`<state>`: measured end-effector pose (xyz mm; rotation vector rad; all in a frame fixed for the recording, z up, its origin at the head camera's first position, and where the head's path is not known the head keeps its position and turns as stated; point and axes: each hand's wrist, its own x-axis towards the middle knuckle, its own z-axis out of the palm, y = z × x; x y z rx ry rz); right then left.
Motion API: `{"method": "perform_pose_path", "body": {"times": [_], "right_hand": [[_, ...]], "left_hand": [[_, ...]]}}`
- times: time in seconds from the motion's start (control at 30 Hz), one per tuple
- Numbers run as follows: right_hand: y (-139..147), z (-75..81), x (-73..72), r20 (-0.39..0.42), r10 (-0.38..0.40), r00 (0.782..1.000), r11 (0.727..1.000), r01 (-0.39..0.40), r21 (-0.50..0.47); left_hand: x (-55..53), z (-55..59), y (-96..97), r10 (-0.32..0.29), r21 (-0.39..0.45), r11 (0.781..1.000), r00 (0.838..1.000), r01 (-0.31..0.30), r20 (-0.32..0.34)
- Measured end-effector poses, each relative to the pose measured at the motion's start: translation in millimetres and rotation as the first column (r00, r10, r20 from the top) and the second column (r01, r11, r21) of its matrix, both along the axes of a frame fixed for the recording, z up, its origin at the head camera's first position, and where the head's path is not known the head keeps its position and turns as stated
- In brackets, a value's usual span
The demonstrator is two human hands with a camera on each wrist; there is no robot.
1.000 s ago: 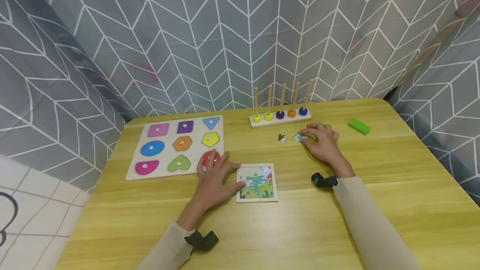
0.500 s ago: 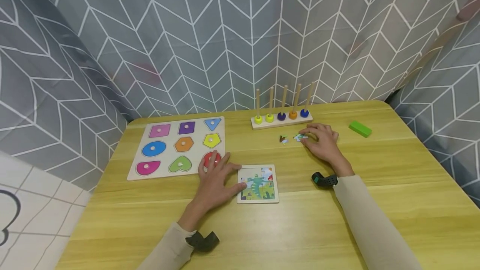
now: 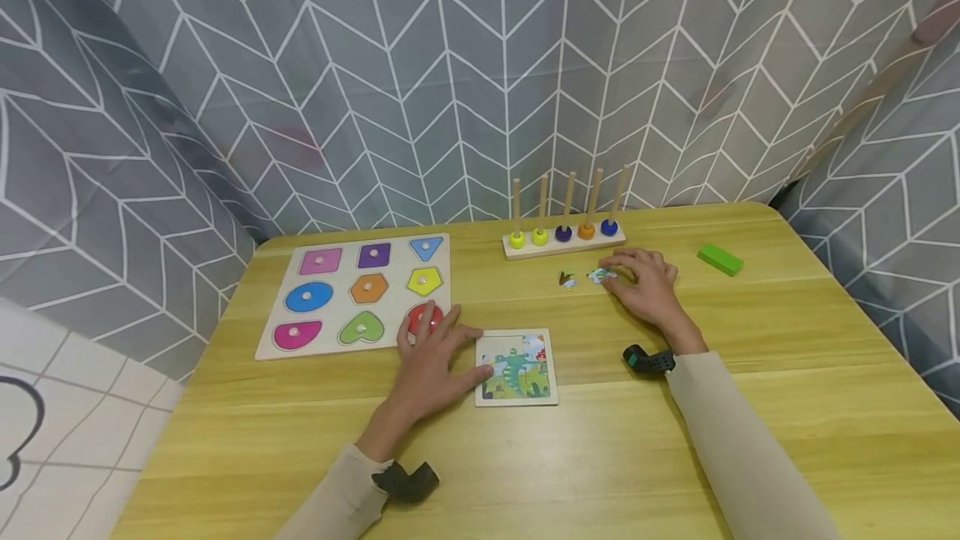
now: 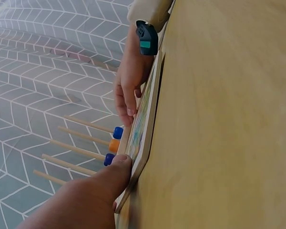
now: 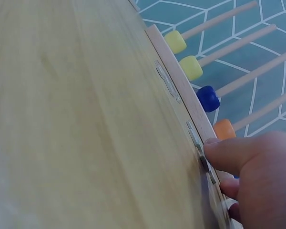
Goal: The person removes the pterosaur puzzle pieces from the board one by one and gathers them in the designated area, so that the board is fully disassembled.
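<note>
A square jigsaw tray (image 3: 517, 404) with a green dinosaur picture lies at mid-table, with a gap at its upper left. My left hand (image 3: 431, 369) is spread at the tray's left side, its thumb resting on the edge and its index fingertip at the upper left corner. Its other fingers reach over the red circle (image 3: 424, 319) of a shape board. Farther back, my right hand (image 3: 647, 282) pinches a jigsaw piece (image 3: 597, 275) between thumb and fingers, close over the tabletop. Another jigsaw piece (image 3: 566, 279) lies just left of it.
A peg-shape board (image 3: 341, 300) with knobbed colourful shapes lies at the left. Behind the loose pieces stands a bead rack (image 3: 517, 253) with upright rods, one bead on each. A green block (image 3: 720, 259) sits at the right. A patterned curtain (image 3: 465, 82) hangs behind the table.
The view shifts very slightly. Both hands keep their places, and the tray and pieces stay where they were.
</note>
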<state>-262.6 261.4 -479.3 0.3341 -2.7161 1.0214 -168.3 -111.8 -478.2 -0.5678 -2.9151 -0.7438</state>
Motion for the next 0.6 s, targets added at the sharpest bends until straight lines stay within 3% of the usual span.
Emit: {"method": "perform_pose_path", "body": {"times": [0.3, 0.6], "right_hand": [[0, -1.7, 1.5, -0.023, -0.005, 1.0, 0.997, 0.003, -0.076], [-7, 1.6, 10.8, -0.095, 0.006, 0.995, 0.991, -0.019, -0.135]], "left_hand": [[-1.0, 1.0, -0.1, -0.002, -0.002, 1.0, 1.0, 0.002, 0.001], [-0.7, 1.6, -0.2, -0.002, -0.003, 1.0, 1.0, 0.002, 0.005]]}}
